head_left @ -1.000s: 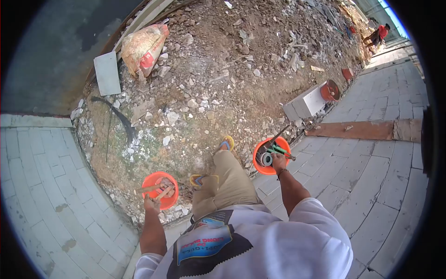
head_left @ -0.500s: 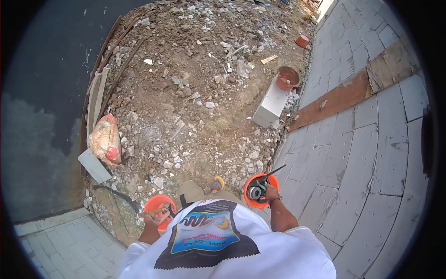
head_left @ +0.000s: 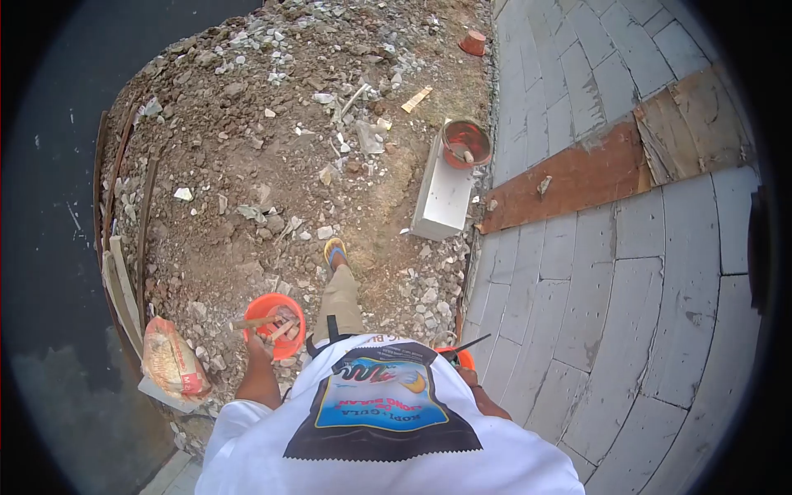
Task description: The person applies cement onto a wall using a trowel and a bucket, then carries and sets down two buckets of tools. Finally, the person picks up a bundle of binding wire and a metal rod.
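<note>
At my left side hangs an orange bucket (head_left: 280,300), with pieces that have wooden handles (head_left: 285,327) lying in it. My left hand (head_left: 259,350) is closed at its near edge and carries it. On my right, a second orange bucket (head_left: 467,360) shows only in part past my shirt, a dark thin rod (head_left: 473,342) sticking out over its rim. My right hand (head_left: 469,377) is closed by that bucket's edge; its fingers are mostly hidden. One sandalled foot (head_left: 335,251) is stretched forward on the dirt.
Rubble and broken stones (head_left: 247,148) cover the ground ahead. A pale block (head_left: 443,198) bears a reddish bucket (head_left: 467,145) beside the grey block wall (head_left: 569,272), where a board (head_left: 577,177) is fixed. A filled sack (head_left: 171,359) and planks (head_left: 124,293) edge dark water (head_left: 49,247).
I have stepped forward, with one leg now extended ahead. Both buckets have moved along with me; the right one is now largely hidden behind my shirt.
</note>
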`<state>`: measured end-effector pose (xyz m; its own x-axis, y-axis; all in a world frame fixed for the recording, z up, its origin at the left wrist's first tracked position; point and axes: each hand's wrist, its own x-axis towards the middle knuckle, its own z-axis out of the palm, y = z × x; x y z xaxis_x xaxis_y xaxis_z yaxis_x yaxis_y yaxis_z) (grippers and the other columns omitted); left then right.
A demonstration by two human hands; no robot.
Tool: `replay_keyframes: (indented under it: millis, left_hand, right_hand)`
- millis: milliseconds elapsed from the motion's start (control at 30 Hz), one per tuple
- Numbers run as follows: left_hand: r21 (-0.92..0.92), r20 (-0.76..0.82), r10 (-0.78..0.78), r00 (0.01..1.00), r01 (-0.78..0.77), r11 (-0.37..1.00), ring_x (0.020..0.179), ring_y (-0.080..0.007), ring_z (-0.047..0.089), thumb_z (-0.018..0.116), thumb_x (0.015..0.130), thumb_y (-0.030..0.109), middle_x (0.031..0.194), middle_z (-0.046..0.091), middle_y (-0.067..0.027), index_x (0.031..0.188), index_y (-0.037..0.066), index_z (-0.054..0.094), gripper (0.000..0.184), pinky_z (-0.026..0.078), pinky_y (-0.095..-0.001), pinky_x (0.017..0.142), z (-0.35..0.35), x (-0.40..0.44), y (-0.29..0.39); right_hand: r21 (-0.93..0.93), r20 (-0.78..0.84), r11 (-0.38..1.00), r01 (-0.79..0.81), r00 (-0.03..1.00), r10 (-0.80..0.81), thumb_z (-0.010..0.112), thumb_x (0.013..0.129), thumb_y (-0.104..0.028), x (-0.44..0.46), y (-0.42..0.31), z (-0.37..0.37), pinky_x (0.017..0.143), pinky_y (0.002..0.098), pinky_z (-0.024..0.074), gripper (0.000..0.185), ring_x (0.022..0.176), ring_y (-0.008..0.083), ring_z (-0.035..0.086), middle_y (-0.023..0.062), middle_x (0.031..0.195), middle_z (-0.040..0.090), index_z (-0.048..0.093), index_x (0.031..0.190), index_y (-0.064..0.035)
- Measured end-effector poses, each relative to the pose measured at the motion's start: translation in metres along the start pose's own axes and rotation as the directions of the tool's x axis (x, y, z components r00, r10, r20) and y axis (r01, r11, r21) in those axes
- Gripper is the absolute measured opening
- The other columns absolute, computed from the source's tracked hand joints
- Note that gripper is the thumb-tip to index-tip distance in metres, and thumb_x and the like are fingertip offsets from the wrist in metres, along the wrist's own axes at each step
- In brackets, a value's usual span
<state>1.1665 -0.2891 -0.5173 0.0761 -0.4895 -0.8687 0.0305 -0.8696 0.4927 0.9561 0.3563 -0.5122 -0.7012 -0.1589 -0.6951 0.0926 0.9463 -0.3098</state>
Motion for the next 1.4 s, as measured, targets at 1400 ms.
replay_keyframes:
  millis: [1400]
  left_hand:
    - [0.404, 0.210, -0.005, 0.978, -0.083, 0.911, 0.045, -0.0116, 0.041, 0.052, 0.100, 0.037, 0.061, 0.046, 0.0026, 0.080, 0.016, 0.053, 0.029, 0.036, -0.0279, 0.041, 1.516, 0.004, 0.244]
  right_hand:
    - [0.716, -0.241, 0.694, -0.075, 0.907, 0.346, 0.059, 0.095, -0.028, 0.860, -0.519, -0.940, 0.050, 0.0258, 0.0367, 0.028, 0.054, 0.0080, 0.044, -0.0025, 0.064, 0.052, 0.067, 0.084, -0.0027]
